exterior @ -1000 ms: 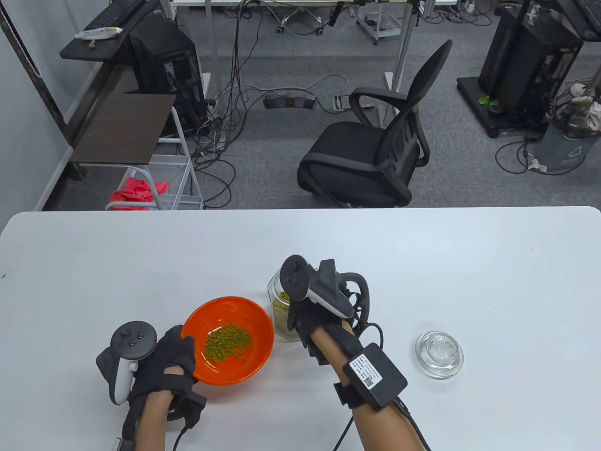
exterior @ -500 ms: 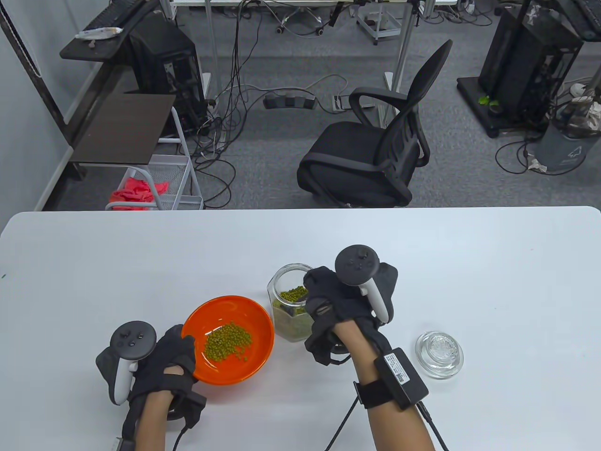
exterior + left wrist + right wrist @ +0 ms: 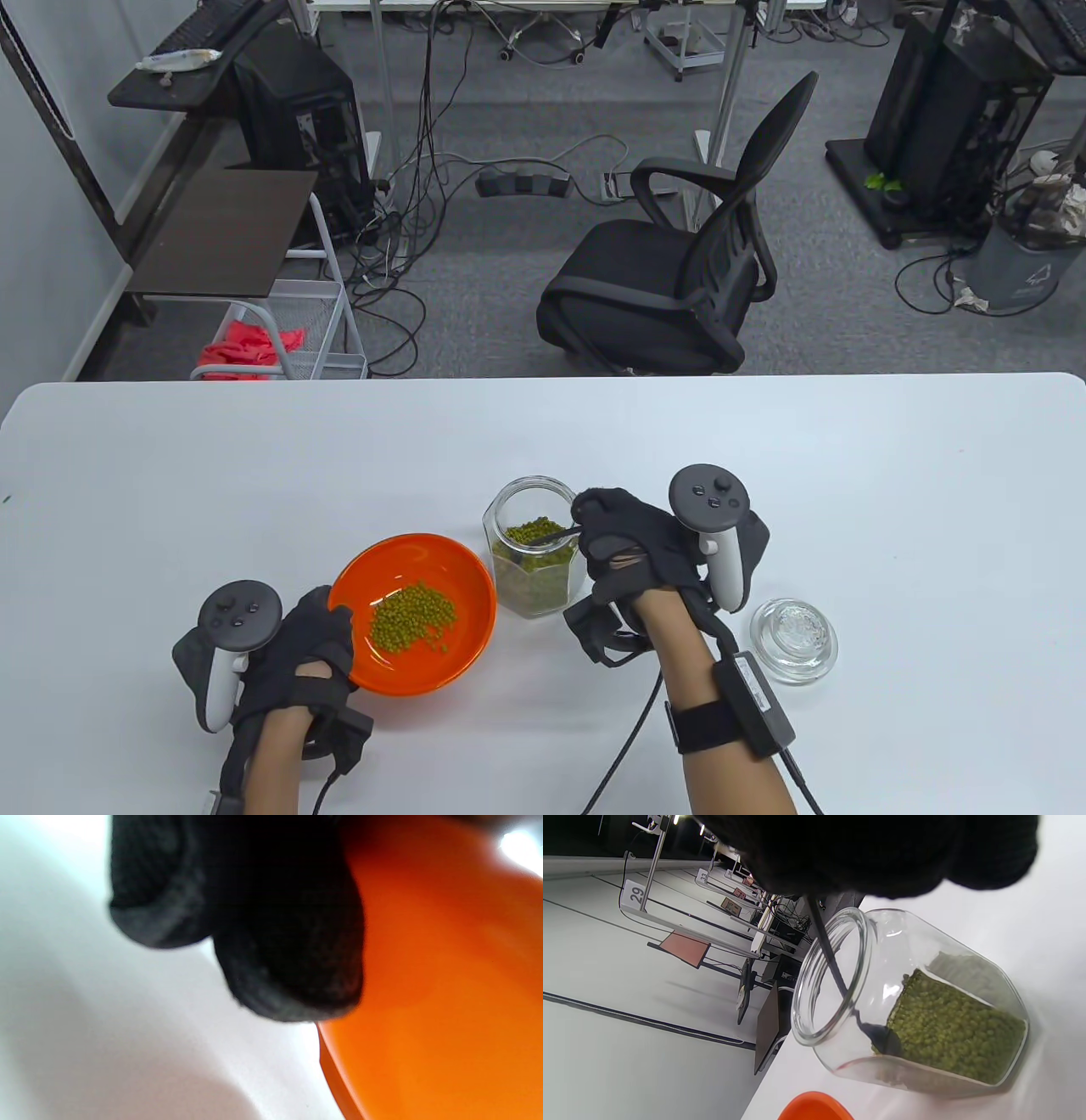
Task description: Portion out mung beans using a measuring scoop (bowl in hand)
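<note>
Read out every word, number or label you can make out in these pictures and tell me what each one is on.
"29": on a white tag on a metal stand in the background of the right wrist view.
"33", likely: on a smaller white tag further back, too small to be sure.
Recycling symbol: on the grey bin on the floor.
Nothing readable on the clear glass jar of mung beans, the orange plastic bowl or the glass lid.

The white table carried a glass jar of mung beans, a glass lid and, seemingly resting on it, an orange bowl.
</note>
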`<action>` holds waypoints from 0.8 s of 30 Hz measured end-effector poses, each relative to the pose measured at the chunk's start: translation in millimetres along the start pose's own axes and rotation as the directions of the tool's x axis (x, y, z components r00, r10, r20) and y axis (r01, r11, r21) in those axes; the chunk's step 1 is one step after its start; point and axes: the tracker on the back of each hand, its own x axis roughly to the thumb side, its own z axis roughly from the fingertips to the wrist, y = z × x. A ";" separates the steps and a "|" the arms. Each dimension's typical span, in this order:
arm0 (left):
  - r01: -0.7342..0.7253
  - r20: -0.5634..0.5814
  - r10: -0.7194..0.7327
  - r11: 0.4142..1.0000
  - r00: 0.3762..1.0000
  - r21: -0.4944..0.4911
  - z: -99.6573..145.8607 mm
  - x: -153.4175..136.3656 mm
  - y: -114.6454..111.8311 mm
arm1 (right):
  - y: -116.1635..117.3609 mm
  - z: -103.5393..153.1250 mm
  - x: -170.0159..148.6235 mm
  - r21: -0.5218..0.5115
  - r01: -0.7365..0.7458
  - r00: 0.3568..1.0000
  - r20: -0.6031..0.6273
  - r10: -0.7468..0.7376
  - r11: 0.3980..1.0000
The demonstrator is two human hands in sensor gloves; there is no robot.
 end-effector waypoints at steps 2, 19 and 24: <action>0.001 -0.001 -0.001 1.000 1.000 0.000 0.1 -0.1 -0.1 | -3.7 1.6 -3.6 -0.005 0.028 1.000 -0.007 -0.028 1.000; 0.019 -0.011 -0.019 1.000 1.000 0.007 0.4 0.2 -0.1 | -13.6 6.1 -25.9 0.016 0.188 0.981 -0.041 -0.188 0.982; 0.000 -0.015 -0.001 1.000 1.000 -0.005 0.6 0.3 -1.8 | -17.0 9.7 -31.8 0.001 0.224 0.974 -0.043 -0.224 0.975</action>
